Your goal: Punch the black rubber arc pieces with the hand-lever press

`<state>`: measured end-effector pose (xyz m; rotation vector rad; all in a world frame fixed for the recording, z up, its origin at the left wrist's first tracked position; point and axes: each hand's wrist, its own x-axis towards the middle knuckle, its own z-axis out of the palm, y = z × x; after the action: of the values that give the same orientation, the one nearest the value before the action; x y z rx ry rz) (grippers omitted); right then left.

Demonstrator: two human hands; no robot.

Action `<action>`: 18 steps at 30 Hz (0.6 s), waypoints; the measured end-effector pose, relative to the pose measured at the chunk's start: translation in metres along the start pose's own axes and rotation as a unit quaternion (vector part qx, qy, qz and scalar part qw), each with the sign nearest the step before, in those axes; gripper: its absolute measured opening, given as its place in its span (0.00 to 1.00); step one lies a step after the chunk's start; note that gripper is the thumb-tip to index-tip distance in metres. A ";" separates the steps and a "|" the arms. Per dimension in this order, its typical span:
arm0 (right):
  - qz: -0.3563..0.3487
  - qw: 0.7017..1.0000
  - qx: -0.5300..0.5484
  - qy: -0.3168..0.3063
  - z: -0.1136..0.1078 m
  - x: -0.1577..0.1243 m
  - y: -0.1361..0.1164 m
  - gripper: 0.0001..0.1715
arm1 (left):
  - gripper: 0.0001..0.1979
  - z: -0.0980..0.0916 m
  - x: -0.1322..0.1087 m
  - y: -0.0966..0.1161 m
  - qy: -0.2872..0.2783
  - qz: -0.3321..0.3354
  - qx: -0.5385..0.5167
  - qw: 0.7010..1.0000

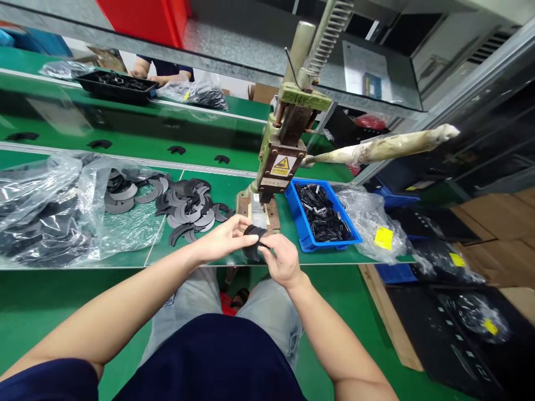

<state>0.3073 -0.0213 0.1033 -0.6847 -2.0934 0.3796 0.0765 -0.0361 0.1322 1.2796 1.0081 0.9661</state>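
Observation:
Between my two hands is a black curved plastic piece [252,252], held just in front of the base of a hand-lever press [288,139]. My left hand [223,239] pinches its left and upper side with thumb and fingers. On the right side, the thumb and fingers of my right hand [281,257] close on the same piece. My fingers cover part of it, so its full shape is hidden. To the left of the press lies a loose pile of black and grey curved pieces [190,206]. A blue bin [326,244] of small black parts stands to the right.
The press lever [388,146] sticks out to the right. A clear plastic bag [54,206] of curved pieces covers the left bench. Several curved pieces lie spaced along the green strip [137,136] behind. Across it, a person's hands [156,79] are near a black tray [117,92].

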 end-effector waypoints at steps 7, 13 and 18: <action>0.236 0.960 0.147 -0.037 -0.008 0.001 -0.010 0.13 | 0.09 0.003 -0.006 -0.012 -0.013 0.191 0.213 0.958; 0.351 0.922 0.162 -0.017 -0.048 0.025 0.027 0.17 | 0.20 -0.015 -0.008 -0.048 0.063 0.290 0.362 0.884; 0.403 0.910 0.077 0.063 -0.104 0.055 0.097 0.19 | 0.12 -0.039 -0.025 -0.104 0.115 0.265 0.440 0.850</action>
<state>0.3987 0.0908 0.1501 -1.4232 -1.5504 0.9139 0.0326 -0.0549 0.0286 2.3412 1.3979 1.1248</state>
